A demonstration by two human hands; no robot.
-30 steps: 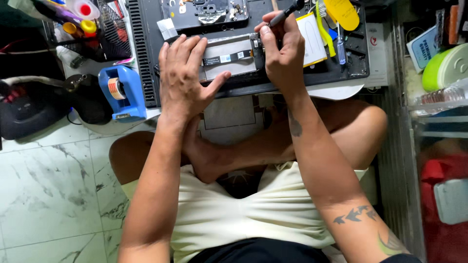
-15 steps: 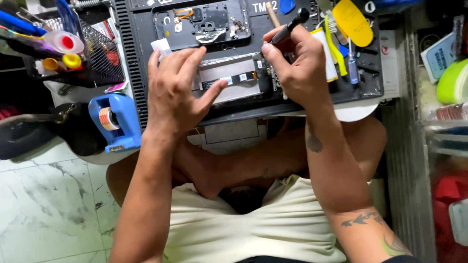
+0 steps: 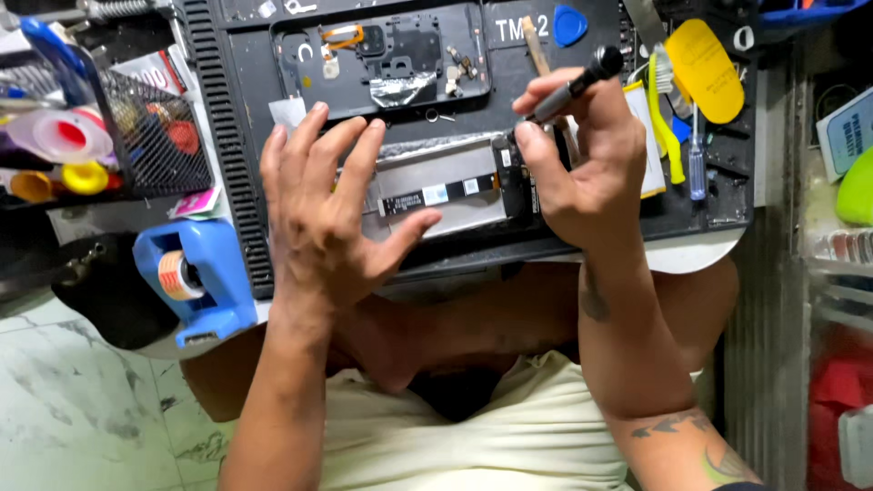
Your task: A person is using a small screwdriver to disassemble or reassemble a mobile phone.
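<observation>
- opened phone point(image 3: 446, 186) lies on the black mat point(image 3: 241, 136), below the back cover point(image 3: 382, 59).
- left hand point(image 3: 327, 214), fingers spread, steadies the phone.
- right hand point(image 3: 582, 159) pinches a screwdriver point(image 3: 568, 86); best kept upright, pressed lightly.

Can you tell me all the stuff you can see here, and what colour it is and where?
Opened phone body: one, silver and black, on the mat under the hands.
Black phone back cover: one, at the top of the mat.
Black work mat: one, across the small table.
Blue triangular pick: one, top of the mat.
Yellow plastic pry tool: one, top right of the mat.
Blue-handled small screwdriver: one, right side of the mat.
Blue tape dispenser: one, left of the mat.
Black wire mesh basket: one, far left.
Black-handled screwdriver: one, in the right hand.
Left hand: fingers spread, over the phone body's left end.
Right hand: gripping the screwdriver.
</observation>
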